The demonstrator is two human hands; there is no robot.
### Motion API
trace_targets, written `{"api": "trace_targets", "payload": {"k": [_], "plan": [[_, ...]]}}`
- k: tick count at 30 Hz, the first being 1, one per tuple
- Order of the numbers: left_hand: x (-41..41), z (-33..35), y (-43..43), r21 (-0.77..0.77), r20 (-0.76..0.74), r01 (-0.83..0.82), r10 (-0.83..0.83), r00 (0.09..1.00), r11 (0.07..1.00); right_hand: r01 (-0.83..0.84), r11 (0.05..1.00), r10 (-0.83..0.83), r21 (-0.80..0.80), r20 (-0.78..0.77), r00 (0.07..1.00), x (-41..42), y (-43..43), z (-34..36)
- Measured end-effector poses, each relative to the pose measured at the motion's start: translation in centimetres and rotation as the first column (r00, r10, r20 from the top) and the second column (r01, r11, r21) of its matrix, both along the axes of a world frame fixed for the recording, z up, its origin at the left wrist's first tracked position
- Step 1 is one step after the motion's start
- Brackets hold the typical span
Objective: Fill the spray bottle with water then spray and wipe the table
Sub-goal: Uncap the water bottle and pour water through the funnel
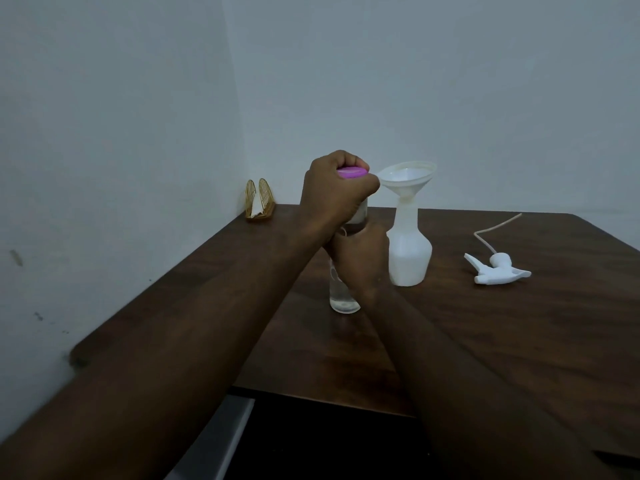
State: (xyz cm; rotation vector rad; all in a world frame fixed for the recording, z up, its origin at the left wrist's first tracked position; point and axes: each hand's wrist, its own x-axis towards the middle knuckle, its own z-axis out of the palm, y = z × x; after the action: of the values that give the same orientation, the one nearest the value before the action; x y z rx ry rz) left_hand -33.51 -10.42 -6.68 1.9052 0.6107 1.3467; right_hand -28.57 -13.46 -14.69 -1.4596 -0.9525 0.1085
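**Cap twist at the water bottle**

Near centre, the water bottle (344,299) stands on the table (519,341). Right hand (360,258) grips its middle, and left hand (336,192) is clenched round the pink cap (351,172). Likely weighty, thin-walled and slick, so hold mid-body without squeezing. Just right and slightly farther is the spray bottle (410,258), probably light and tippy under the funnel (407,178).

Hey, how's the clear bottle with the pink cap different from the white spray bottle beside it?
The clear bottle is see-through, with water showing; the spray bottle is opaque white. The clear bottle wears a pink cap, gripped by the left hand; the spray bottle is open, with a funnel in its neck. The right hand holds the clear bottle; no hand holds the spray bottle. Both stand upright on the table.
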Motion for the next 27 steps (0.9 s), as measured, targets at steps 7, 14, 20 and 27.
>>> {"api": "trace_targets", "payload": {"k": [7, 14, 20, 27], "plan": [[-2.4, -0.1, -0.2, -0.220, 0.221, 0.039, 0.011, 0.975, 0.975, -0.050, 0.997, 0.055, 0.052, -0.100, 0.994, -0.4, -0.9, 0.3], [-2.6, 1.5, 0.2, -0.342, 0.110, 0.093, -0.059, 0.992, 0.935, -0.062, 0.997, 0.066, 0.050, -0.076, 0.995, -0.3, -0.8, 0.0], [-2.4, 1.0, -0.4, -0.255, 0.164, -0.052, 0.096, 0.982, 0.965, -0.066, 0.997, 0.069, 0.037, -0.094, 0.993, -0.2, -0.7, 0.0], [-2.6, 1.4, -0.1, -0.338, 0.104, 0.128, -0.098, 0.990, 0.932, -0.066, 0.997, 0.069, 0.041, -0.071, 0.995, 0.1, -0.6, -0.3]]}}
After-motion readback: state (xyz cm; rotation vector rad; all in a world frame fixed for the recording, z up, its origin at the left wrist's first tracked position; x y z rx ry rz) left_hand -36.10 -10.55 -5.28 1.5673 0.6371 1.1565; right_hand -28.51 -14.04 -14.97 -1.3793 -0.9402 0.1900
